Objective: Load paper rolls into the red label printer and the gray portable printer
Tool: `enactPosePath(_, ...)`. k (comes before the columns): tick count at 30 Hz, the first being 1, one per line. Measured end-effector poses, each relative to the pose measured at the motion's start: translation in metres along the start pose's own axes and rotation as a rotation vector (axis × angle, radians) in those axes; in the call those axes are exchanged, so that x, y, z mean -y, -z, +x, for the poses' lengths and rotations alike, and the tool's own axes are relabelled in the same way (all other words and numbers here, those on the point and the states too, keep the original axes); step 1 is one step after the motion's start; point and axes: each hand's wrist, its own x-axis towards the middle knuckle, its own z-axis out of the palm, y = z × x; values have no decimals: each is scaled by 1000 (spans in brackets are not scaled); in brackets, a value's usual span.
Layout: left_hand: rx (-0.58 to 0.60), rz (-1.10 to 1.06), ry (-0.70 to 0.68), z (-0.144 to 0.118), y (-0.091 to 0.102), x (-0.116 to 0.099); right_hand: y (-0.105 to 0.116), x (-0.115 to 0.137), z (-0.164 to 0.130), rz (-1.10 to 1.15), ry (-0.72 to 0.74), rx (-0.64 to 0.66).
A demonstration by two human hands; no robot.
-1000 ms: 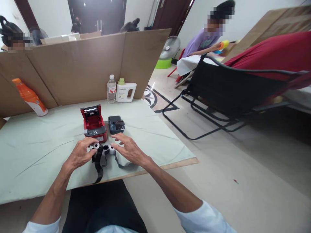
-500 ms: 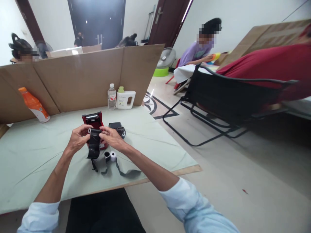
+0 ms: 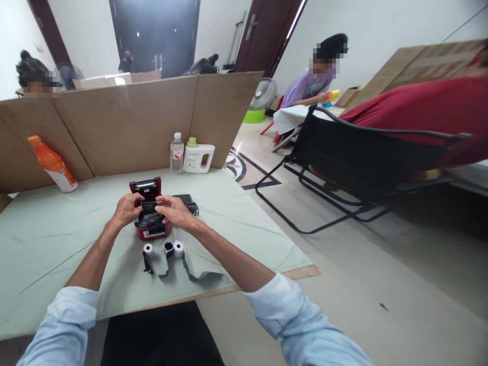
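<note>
Both hands, left hand [image 3: 127, 208] and right hand [image 3: 173, 209], pinch a black ribbon roll [image 3: 150, 213] in a closed grip over the open red printer [image 3: 150, 216] mid-bench [image 3: 46, 239]. Small white rolls [image 3: 177, 248] lie just nearer; a black printer [image 3: 186, 201] sits right.

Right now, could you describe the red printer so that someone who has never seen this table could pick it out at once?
On the pale green table cover, in front of the cardboard screen, look where the left hand and right hand meet. Under them sits the red printer, lid raised, with black material being pressed into it. The smaller device beside it is black, so the red body sets it apart.
</note>
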Motion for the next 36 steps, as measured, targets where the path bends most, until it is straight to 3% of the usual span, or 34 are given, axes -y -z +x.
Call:
enactPosePath(8,58,98,46,5,-9,6,-2,3,-9,-102,28,49)
enactPosePath(15,43,144,56,6,-12,11,1,2,-17,-221,101,129)
enactPosePath(26,129,17,-14,-5,4,3,5,3,-32,-787,574,224)
enactPosePath(29,82,-41,-24,-11,5,6,4,0,-31,-922,650,245)
enactPosePath(34,-187,-117,137,-15,3,16,2,-9,-29,-1088,689,181)
enactPosePath(36,-217,-216,151,-13,3,19,1,-12,-30,-1105,711,159)
